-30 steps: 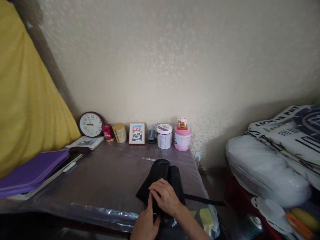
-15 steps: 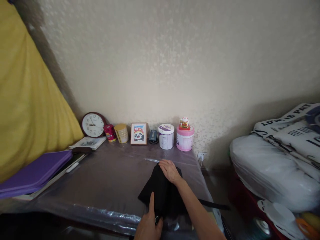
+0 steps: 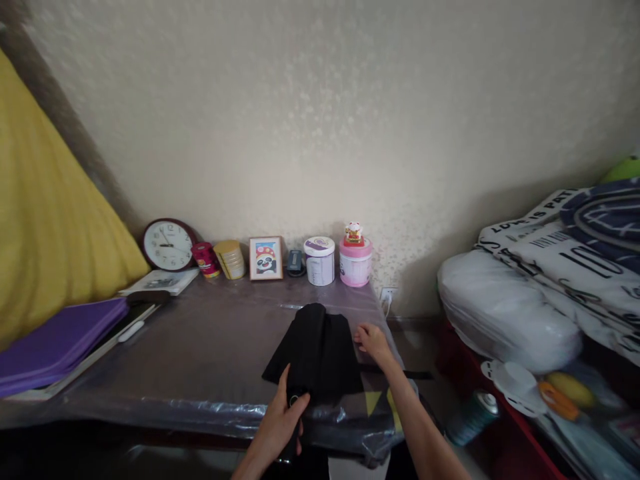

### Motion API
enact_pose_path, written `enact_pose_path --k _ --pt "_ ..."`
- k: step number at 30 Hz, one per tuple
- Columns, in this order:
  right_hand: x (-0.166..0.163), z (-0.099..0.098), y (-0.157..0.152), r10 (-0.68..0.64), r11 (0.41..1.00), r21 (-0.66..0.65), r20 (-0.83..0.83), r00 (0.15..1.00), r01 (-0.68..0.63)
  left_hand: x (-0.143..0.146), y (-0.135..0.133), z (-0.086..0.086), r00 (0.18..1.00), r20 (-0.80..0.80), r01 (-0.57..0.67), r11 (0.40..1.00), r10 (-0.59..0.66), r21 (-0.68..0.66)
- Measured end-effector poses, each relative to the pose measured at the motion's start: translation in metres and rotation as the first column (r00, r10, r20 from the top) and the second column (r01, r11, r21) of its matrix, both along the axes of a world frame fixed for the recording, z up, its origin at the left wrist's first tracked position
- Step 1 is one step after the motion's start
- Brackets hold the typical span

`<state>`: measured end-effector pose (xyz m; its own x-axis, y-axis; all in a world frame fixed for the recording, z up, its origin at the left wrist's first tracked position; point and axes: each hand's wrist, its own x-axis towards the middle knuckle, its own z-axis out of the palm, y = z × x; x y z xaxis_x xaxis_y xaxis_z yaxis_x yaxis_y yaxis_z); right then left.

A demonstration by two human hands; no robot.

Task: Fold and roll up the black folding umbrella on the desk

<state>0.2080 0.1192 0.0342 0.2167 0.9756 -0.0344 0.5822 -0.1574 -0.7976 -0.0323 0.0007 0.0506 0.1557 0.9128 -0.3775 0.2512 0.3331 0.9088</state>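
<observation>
The scene is dimly lit, with the middle of the wall (image 3: 320,140) brightened and the picture's corners darkened. Soft shadows are cast on the wall beside the yellow curtain (image 3: 55,220) and the white bag (image 3: 505,313). Glare is thrown back from the plastic cover (image 3: 200,411) along the front of the desk (image 3: 210,350). Folds are nearly lost in the black cloth (image 3: 305,350); the outer edges are stretched and softened.

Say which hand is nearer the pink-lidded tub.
Right. The right hand is in front of the pink-lidded tub, beside the black fabric; the left hand is farther off, at the near edge of the table, holding the black handle.
</observation>
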Motion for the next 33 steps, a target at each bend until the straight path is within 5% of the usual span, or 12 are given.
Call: enact_pose_path --k 14,33 --pt "-0.012 0.004 -0.006 0.036 0.994 -0.098 -0.048 0.998 -0.041 -0.009 0.004 -0.004 0.992 0.124 0.032 0.998 -0.025 -0.055" --pt "-0.035 -0.011 0.003 -0.063 0.985 0.170 0.140 0.988 0.039 -0.004 -0.001 0.002 0.996 0.087 -0.012 0.999 0.015 -0.034"
